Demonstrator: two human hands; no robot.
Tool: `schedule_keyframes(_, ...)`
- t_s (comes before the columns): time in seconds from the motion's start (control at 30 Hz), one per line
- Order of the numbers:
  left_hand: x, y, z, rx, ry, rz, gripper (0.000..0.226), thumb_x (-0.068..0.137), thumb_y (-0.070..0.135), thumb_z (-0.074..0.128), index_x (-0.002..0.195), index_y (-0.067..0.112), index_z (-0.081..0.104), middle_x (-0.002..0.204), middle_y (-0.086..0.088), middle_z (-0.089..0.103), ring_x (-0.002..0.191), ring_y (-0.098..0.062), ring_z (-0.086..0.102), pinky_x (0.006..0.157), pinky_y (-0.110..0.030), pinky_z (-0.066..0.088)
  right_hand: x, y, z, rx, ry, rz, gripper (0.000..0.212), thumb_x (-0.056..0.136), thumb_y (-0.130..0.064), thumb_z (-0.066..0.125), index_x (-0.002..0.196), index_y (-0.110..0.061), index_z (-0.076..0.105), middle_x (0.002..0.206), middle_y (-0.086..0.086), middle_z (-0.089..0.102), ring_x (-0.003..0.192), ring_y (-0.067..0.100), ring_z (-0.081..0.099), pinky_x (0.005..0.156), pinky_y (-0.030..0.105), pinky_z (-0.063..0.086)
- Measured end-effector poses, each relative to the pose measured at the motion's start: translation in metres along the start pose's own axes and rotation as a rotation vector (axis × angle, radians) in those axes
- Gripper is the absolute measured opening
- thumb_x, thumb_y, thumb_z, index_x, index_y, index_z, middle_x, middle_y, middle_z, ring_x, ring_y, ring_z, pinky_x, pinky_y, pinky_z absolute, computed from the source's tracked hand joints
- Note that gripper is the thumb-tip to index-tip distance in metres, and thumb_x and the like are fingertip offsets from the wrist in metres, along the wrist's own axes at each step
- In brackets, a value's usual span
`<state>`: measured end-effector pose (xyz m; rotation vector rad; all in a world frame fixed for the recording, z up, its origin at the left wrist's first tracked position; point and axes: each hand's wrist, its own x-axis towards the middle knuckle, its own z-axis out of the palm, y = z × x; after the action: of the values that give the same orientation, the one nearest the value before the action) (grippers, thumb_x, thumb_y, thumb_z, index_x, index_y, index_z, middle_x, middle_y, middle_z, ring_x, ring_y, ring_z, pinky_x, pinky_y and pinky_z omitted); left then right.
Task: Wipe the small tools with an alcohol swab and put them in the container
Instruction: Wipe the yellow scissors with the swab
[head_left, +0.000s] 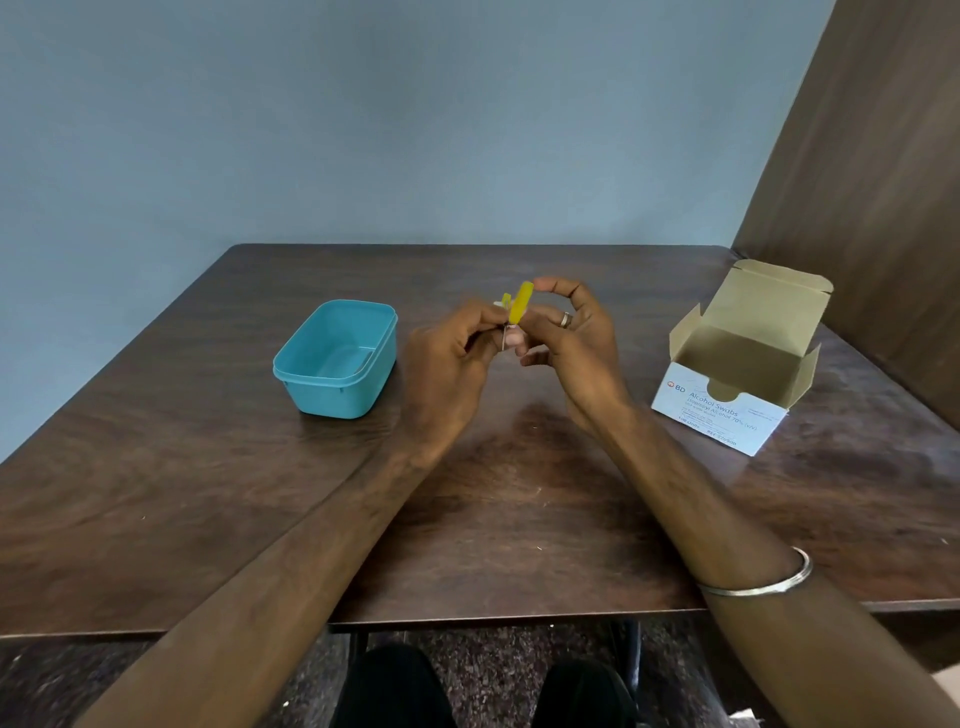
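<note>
Both hands are raised together above the middle of the table. A small tool with a yellow handle (521, 302) stands nearly upright between them, its thin metal shaft pointing down. My left hand (451, 358) pinches the shaft end, and a second small yellow piece shows just above its fingers. My right hand (570, 338) holds the handle, thumb curled over its top. I cannot make out a swab in either hand. The teal plastic container (332, 358) sits open to the left of my hands; it looks empty.
An opened white cardboard box of alcohol swabs (737, 374) stands at the right, flaps up. A dark wooden table (208, 493) carries everything. A brown panel (883, 182) rises behind the box at the right. My shoes show under the near edge.
</note>
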<state>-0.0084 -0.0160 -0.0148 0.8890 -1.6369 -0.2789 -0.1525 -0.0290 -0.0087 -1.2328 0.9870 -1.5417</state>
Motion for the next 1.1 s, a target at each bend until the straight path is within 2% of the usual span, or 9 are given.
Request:
schedule_keyframes(0.13,0.002,0.013,-0.005,-0.249,0.022,-0.197,0.008,0.087,0.013,0.073,0.094,0.01,0.07,0.084,0.007,0.074,0.074,-0.009,0.073,0.064,-0.023,0.058,-0.001,0.0,0.0,-0.14,-0.071,-0.126,0.034,0.093,-0.01,0.07,0.122,-0.01,0.053,0.091,0.01,0.078,0.062,0.021,0.061,0.06,0.034,0.049)
schedule_keyframes(0.33,0.01,0.011,-0.008,-0.458,0.062,-0.364,0.006,0.087,0.008,0.07,0.09,0.014,0.069,0.082,-0.01,0.076,0.073,-0.028,0.074,0.066,-0.037,0.061,-0.003,-0.002,-0.005,-0.27,-0.16,-0.201,0.049,0.083,0.005,0.065,0.12,-0.026,0.055,0.1,0.005,0.076,0.068,0.019,0.059,0.067,0.037,0.051)
schedule_keyframes(0.43,0.013,0.011,-0.011,-0.552,0.061,-0.43,0.005,0.088,0.006,0.069,0.089,0.011,0.067,0.081,-0.013,0.076,0.074,-0.032,0.074,0.068,-0.039,0.061,-0.003,-0.002,-0.005,-0.345,-0.165,-0.229,0.055,0.078,-0.001,0.077,0.118,-0.032,0.056,0.098,0.001,0.075,0.067,0.017,0.055,0.066,0.039,0.048)
schedule_keyframes(0.53,0.013,0.013,-0.014,-0.611,0.045,-0.495,0.001,0.09,0.009,0.068,0.089,0.01,0.067,0.081,-0.015,0.075,0.075,-0.034,0.074,0.068,-0.037,0.061,-0.004,-0.003,-0.004,-0.37,-0.162,-0.258,0.05,0.08,-0.013,0.083,0.117,-0.033,0.056,0.093,0.003,0.075,0.063,0.022,0.052,0.061,0.033,0.045)
schedule_keyframes(0.63,0.016,0.017,-0.017,-0.664,0.039,-0.583,0.006,0.092,0.013,0.066,0.088,0.008,0.066,0.084,-0.019,0.074,0.076,-0.034,0.074,0.066,-0.032,0.06,-0.004,-0.005,-0.005,-0.371,-0.188,-0.286,0.046,0.083,-0.02,0.082,0.119,-0.031,0.056,0.09,0.003,0.075,0.069,0.038,0.057,0.062,0.038,0.047)
schedule_keyframes(0.7,0.019,0.016,-0.021,-0.693,0.033,-0.64,0.011,0.092,0.016,0.066,0.086,0.007,0.065,0.085,-0.019,0.074,0.073,-0.03,0.075,0.062,-0.029,0.06,-0.003,-0.006,-0.007,-0.355,-0.211,-0.287,0.045,0.083,-0.017,0.081,0.119,-0.03,0.056,0.088,0.002,0.074,0.071,0.038,0.058,0.065,0.039,0.049)
schedule_keyframes(0.93,0.022,0.014,-0.025,-0.491,0.066,-0.69,0.032,0.086,0.033,0.073,0.086,0.003,0.065,0.062,-0.011,0.067,0.047,-0.019,0.062,0.045,-0.026,0.052,-0.002,-0.016,-0.01,-0.099,-0.241,-0.247,0.044,0.084,0.005,0.073,0.119,-0.013,0.053,0.071,0.001,0.069,0.064,0.02,0.056,0.063,0.026,0.046)
schedule_keyframes(1.03,0.022,0.009,-0.022,-0.337,0.14,-0.668,0.043,0.082,0.036,0.077,0.09,-0.003,0.062,0.058,-0.008,0.06,0.041,-0.017,0.054,0.042,-0.027,0.046,0.001,-0.017,-0.014,0.0,-0.24,-0.223,0.041,0.087,0.004,0.069,0.12,-0.012,0.052,0.065,-0.004,0.066,0.055,0.01,0.054,0.067,0.037,0.045)
schedule_keyframes(1.1,0.02,0.007,-0.019,-0.289,0.163,-0.63,0.042,0.077,0.04,0.08,0.092,0.006,0.06,0.062,-0.006,0.056,0.043,-0.017,0.051,0.041,-0.028,0.045,0.003,-0.017,-0.015,0.107,-0.239,-0.183,0.04,0.085,0.001,0.069,0.119,-0.014,0.054,0.063,-0.002,0.061,0.051,0.01,0.047,0.067,0.041,0.047)
